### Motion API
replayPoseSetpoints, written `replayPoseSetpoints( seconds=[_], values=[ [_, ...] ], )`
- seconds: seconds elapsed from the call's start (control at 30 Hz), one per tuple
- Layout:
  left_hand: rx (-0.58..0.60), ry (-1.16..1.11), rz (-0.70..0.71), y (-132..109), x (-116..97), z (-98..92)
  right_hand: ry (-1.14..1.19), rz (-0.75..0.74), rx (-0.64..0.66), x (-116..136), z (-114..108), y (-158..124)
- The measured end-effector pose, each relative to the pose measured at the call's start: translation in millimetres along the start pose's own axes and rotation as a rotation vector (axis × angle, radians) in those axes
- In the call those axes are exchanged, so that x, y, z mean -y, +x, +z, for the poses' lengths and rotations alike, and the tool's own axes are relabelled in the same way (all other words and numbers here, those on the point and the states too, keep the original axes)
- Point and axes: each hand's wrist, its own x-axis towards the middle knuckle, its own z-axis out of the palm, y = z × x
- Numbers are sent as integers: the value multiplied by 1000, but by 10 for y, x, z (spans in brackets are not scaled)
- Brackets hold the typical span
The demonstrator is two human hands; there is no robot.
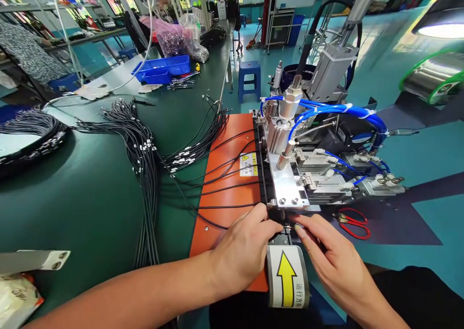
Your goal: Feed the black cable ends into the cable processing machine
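My left hand (246,251) rests at the front end of the machine (290,174), thumb and fingers pinched together. One black cable (213,222) runs across the orange plate (228,184) and under this hand, where its end is mostly hidden. A small metal piece (287,229) shows between my two hands. My right hand (333,266) comes from the other side, its thumb and forefinger closed close to that piece; what they grip is too small to make out. Just below the hands is a roller cover with a yellow arrow (287,276). Several more cables lie over the plate into the machine.
Bundles of black cables (145,174) lie on the green table (90,213). A blue tray (163,69) stands farther back. Red-handled cutters (353,223) lie right of the machine, below a solder spool (435,80). Other people are at the far left and back.
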Motion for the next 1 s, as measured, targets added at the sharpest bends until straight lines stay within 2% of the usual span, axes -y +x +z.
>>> replayPoseSetpoints(
  seconds=[0.23,0.4,0.53,0.8,0.93,1.0],
  values=[
    [-2,16,11,-2,8,2,-21,-48,-104,44,-27,31],
    [-3,81,23,-8,-2,9,-11,32,-141,22,23,56],
    [8,251,53,-17,-44,-32,3,126,-130,17,51,63],
    [39,463,66,-6,-94,-108,187,378,-25,31,76,102],
    [43,477,48,-12,-130,-106,246,382,-26,31,98,114],
    [50,473,26,-16,-156,-114,198,349,-104,66,97,52]
  ],
)
